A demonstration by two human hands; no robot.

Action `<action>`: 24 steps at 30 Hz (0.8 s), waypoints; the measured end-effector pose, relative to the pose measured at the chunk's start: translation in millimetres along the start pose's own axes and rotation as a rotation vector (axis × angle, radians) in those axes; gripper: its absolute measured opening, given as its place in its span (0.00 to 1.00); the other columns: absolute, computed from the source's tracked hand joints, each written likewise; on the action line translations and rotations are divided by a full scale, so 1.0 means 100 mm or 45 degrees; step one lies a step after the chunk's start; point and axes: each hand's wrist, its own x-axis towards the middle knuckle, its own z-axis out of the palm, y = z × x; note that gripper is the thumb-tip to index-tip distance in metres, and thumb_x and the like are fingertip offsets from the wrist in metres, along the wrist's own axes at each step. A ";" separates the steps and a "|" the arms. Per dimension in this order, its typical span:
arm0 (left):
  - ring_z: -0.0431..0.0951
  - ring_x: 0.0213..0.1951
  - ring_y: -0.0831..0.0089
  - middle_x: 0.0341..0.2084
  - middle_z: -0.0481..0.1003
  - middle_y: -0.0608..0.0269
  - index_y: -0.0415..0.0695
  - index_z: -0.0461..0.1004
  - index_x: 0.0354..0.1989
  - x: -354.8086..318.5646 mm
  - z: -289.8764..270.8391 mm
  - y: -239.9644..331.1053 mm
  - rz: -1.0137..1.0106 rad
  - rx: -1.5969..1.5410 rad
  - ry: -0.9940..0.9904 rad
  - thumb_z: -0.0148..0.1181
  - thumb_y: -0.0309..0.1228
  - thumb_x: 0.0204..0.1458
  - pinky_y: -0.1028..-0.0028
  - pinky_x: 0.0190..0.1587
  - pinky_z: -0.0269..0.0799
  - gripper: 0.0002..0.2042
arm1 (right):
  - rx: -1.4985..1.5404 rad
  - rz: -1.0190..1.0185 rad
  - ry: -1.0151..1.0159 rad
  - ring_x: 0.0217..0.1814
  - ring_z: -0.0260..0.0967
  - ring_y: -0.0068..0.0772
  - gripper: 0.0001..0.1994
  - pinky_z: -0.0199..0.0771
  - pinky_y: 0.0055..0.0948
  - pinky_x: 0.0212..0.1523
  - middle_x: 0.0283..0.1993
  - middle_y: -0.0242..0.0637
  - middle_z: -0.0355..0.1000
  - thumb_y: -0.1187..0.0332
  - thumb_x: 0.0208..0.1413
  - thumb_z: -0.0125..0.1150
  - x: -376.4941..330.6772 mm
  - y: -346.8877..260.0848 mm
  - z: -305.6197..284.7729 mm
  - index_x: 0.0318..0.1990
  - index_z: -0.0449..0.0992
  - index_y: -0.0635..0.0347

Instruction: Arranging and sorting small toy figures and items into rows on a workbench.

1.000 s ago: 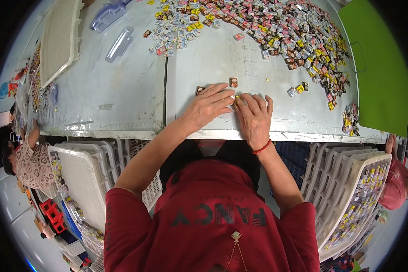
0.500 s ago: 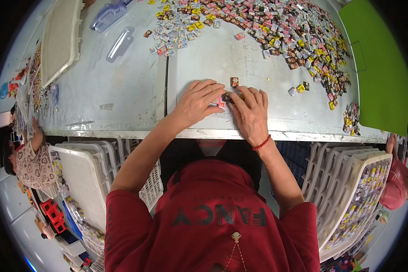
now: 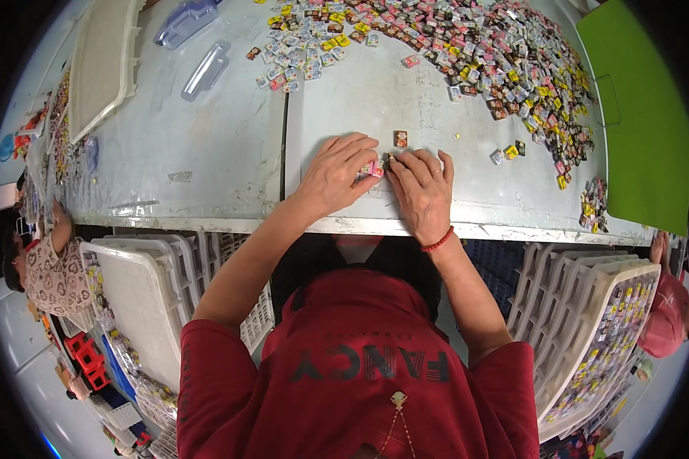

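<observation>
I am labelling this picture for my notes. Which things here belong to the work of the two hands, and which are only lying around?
In use:
left hand and right hand, pressed on a few small packets between them
single brown packet beside them
big heap of small packets

Lying about:
clear plastic trays
white crate
green board
stacked white crates

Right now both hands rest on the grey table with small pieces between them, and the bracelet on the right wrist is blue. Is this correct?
Not quite: the bracelet is red, as the head view shows. The rest holds: the left hand and right hand rest on the grey table with small pieces between them.
</observation>
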 end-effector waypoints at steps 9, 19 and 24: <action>0.71 0.53 0.56 0.47 0.73 0.57 0.42 0.70 0.38 0.00 -0.01 -0.01 -0.044 -0.032 0.021 0.66 0.26 0.41 0.62 0.52 0.65 0.15 | 0.036 -0.055 -0.074 0.51 0.67 0.33 0.08 0.58 0.44 0.58 0.44 0.28 0.74 0.73 0.45 0.66 0.00 0.01 -0.04 0.35 0.78 0.57; 0.60 0.60 0.54 0.57 0.63 0.52 0.35 0.64 0.56 0.03 -0.08 0.13 0.095 0.230 -0.265 0.60 0.37 0.49 0.60 0.60 0.56 0.27 | 0.021 -0.069 -0.456 0.72 0.48 0.45 0.27 0.49 0.54 0.65 0.65 0.45 0.58 0.60 0.55 0.58 -0.15 -0.11 -0.13 0.59 0.65 0.66; 0.62 0.60 0.56 0.59 0.61 0.52 0.36 0.63 0.56 0.02 -0.07 0.05 0.093 0.077 -0.187 0.61 0.36 0.49 0.61 0.59 0.58 0.28 | -0.023 -0.097 -0.511 0.72 0.46 0.45 0.31 0.50 0.57 0.64 0.67 0.45 0.55 0.54 0.55 0.56 -0.15 -0.10 -0.15 0.60 0.62 0.67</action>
